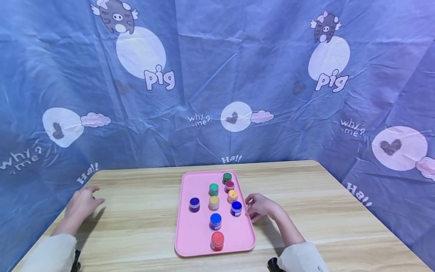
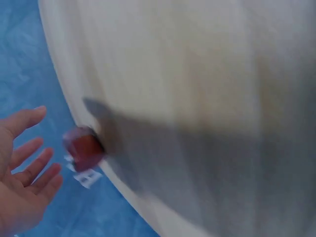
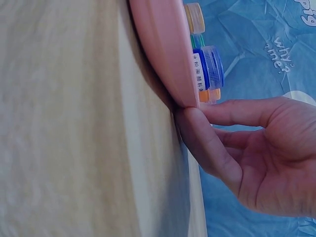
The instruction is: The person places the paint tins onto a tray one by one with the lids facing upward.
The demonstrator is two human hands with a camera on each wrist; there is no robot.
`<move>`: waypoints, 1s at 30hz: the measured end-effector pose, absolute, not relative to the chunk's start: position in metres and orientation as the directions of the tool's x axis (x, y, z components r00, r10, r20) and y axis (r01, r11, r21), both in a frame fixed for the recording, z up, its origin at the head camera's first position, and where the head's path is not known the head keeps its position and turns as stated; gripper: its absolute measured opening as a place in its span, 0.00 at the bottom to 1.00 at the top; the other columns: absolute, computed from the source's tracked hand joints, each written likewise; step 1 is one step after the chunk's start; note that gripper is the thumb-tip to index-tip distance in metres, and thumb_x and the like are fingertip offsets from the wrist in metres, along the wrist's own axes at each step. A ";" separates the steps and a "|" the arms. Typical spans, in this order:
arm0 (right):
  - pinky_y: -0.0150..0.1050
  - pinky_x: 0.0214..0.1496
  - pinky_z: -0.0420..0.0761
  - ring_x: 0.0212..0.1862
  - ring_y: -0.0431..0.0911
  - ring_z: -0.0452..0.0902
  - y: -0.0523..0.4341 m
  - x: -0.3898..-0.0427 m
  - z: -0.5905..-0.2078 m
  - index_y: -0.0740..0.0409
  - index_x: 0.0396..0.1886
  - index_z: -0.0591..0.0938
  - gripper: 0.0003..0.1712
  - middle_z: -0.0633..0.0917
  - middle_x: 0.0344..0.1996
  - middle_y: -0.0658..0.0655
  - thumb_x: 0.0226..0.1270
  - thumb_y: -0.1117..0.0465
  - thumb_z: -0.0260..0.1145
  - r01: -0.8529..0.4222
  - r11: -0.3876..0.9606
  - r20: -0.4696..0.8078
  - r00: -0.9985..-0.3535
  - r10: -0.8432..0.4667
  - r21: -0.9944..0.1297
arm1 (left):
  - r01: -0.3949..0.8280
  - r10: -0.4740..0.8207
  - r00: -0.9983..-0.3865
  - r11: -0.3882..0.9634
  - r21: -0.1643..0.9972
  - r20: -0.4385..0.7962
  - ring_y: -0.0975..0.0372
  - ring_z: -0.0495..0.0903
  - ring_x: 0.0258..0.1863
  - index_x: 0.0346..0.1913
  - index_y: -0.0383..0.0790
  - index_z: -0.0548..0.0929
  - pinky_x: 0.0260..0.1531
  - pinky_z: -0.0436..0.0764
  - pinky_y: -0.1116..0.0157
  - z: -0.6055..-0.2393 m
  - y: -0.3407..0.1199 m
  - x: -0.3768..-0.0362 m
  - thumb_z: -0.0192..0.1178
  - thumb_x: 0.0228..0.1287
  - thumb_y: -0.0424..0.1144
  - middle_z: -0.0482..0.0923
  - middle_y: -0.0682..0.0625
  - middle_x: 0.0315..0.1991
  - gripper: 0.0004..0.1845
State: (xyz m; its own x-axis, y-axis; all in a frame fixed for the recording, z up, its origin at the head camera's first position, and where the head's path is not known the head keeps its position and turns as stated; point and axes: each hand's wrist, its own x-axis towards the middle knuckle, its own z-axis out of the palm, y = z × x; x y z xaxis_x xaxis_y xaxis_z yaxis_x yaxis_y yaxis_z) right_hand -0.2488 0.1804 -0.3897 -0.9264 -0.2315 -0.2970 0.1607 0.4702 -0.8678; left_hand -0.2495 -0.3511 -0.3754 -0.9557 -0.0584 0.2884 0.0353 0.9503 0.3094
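Observation:
A pink tray (image 1: 193, 241) lies on the table, with several small paint jars standing on it. Among them are a red jar (image 1: 217, 241) near the front, a purple jar (image 1: 195, 204) on the left and a dark blue jar (image 1: 236, 208) by the right rim. My right hand (image 1: 261, 206) pinches the tray's right rim between thumb and finger, seen closely in the right wrist view. My left hand (image 1: 81, 204) is over the table's left side, fingers loosely extended, holding nothing. Beyond its fingertips in the left wrist view is a blurred reddish, jar-like thing (image 2: 85, 148), apart from the fingers.
The light wood table (image 1: 136, 226) extends on both sides of the tray. A blue printed cloth (image 1: 204, 83) hangs behind and beside it. The table's rounded left edge (image 2: 57, 74) curves close to the left hand.

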 end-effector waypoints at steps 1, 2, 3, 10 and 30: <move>0.42 0.29 0.82 0.25 0.49 0.77 0.180 -0.249 -0.390 0.74 0.44 0.69 0.19 0.74 0.28 0.64 0.48 0.80 0.58 0.160 0.470 -0.296 -0.927 -0.231 -0.868 | 0.016 -0.071 -0.959 0.954 0.300 0.275 0.33 0.68 0.40 0.47 0.19 0.71 0.37 0.71 0.42 -0.377 -0.355 -0.248 0.64 0.48 0.37 0.71 0.26 0.41 0.27; 0.42 0.28 0.82 0.24 0.49 0.77 0.180 -0.248 -0.390 0.74 0.44 0.69 0.19 0.74 0.27 0.64 0.48 0.80 0.59 0.159 0.470 -0.294 -0.928 -0.230 -0.868 | -0.003 -0.084 -0.961 0.956 0.293 0.263 0.32 0.68 0.40 0.47 0.18 0.70 0.37 0.71 0.42 -0.378 -0.359 -0.247 0.64 0.48 0.38 0.71 0.25 0.40 0.29; 0.42 0.28 0.82 0.24 0.49 0.77 0.180 -0.248 -0.390 0.74 0.43 0.70 0.19 0.74 0.27 0.64 0.48 0.80 0.59 0.158 0.469 -0.292 -0.928 -0.230 -0.869 | -0.022 -0.096 -0.965 0.956 0.293 0.243 0.31 0.67 0.41 0.48 0.17 0.69 0.38 0.71 0.42 -0.379 -0.363 -0.245 0.64 0.48 0.39 0.69 0.24 0.40 0.30; 0.42 0.28 0.82 0.24 0.49 0.77 0.180 -0.248 -0.390 0.73 0.43 0.70 0.19 0.74 0.26 0.64 0.48 0.80 0.59 0.156 0.467 -0.289 -0.930 -0.228 -0.870 | -0.081 -0.131 -0.982 0.944 0.320 0.138 0.35 0.71 0.34 0.45 0.18 0.67 0.33 0.72 0.44 -0.388 -0.377 -0.242 0.64 0.48 0.40 0.69 0.24 0.36 0.30; 0.43 0.29 0.82 0.24 0.49 0.77 0.180 -0.249 -0.390 0.74 0.44 0.69 0.19 0.74 0.27 0.64 0.48 0.80 0.58 0.161 0.456 -0.298 -0.922 -0.246 -0.875 | -0.123 -0.174 -0.972 0.950 0.288 0.161 0.37 0.72 0.35 0.37 0.20 0.71 0.35 0.72 0.45 -0.391 -0.368 -0.250 0.64 0.49 0.29 0.72 0.31 0.30 0.17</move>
